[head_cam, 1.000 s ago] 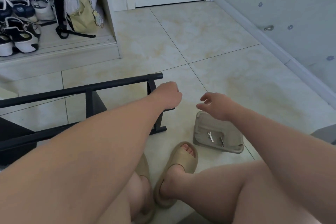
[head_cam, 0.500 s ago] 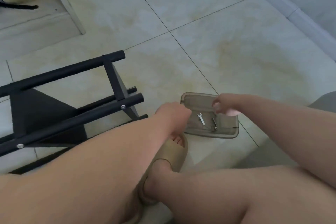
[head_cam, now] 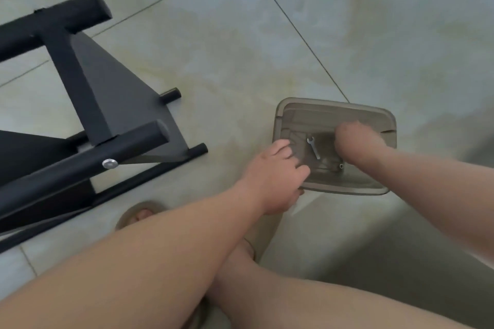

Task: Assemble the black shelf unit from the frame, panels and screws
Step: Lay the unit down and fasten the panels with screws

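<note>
Left grip [head_cam: 275, 168] curled over rim of smoky plastic tray [head_cam: 334, 107], right grip [head_cam: 355, 139] blurred inside, closure unclear, flat metal spanner [head_cam: 313, 147]

- the shelf frame [head_cam: 80, 115] lay on the floor [head_cam: 240, 48] at the left, the tray [head_cam: 334, 103] well apart on its right.
- a wrench [head_cam: 313, 147] lay in the tray, a screw [head_cam: 341, 166] near it.
- a sandal [head_cam: 139, 212] sat nearer, between frame and tray.

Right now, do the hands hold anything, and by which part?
The left hand grips the tray by its near-left rim. The right hand is blurred inside it; cannot tell.
</note>
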Motion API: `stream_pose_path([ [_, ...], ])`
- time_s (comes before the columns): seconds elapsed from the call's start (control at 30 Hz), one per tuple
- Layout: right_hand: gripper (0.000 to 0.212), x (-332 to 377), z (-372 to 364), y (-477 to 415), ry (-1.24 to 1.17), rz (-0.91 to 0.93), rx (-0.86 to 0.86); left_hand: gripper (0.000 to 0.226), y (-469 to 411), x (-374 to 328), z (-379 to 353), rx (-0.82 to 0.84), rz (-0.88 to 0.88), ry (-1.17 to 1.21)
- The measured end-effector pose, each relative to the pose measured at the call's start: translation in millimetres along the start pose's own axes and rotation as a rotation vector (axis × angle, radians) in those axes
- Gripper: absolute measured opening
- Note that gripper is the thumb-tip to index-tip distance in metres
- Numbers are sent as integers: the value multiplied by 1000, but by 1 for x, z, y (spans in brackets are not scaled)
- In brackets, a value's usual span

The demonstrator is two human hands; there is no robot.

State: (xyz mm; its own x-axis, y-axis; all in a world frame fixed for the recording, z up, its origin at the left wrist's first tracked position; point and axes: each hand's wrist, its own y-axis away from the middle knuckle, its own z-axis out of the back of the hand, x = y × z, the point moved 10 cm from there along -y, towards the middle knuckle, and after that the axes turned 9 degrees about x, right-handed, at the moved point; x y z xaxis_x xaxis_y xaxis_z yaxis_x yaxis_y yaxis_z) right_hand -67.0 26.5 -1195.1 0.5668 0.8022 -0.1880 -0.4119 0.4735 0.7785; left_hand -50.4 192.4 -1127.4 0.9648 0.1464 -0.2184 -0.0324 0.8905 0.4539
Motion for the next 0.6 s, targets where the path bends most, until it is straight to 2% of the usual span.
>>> stream_pose_path([
  [0.1, 25, 4, -5, -10, 9, 17, -46, 33, 1, -2, 1, -70, -12, 28],
  [0.3, 22, 9, -11, -17, 38, 117, -92, 25, 2, -2, 3, -131, -9, 22],
  [0.53, 8, 8, 6, 1, -55, 149, -100, 39, -2, -4, -2, -20, 14, -25],
  [0.6, 4, 6, 16, 12, -114, 159, -134, 39, 3, -3, 5, -42, -14, -13],
])
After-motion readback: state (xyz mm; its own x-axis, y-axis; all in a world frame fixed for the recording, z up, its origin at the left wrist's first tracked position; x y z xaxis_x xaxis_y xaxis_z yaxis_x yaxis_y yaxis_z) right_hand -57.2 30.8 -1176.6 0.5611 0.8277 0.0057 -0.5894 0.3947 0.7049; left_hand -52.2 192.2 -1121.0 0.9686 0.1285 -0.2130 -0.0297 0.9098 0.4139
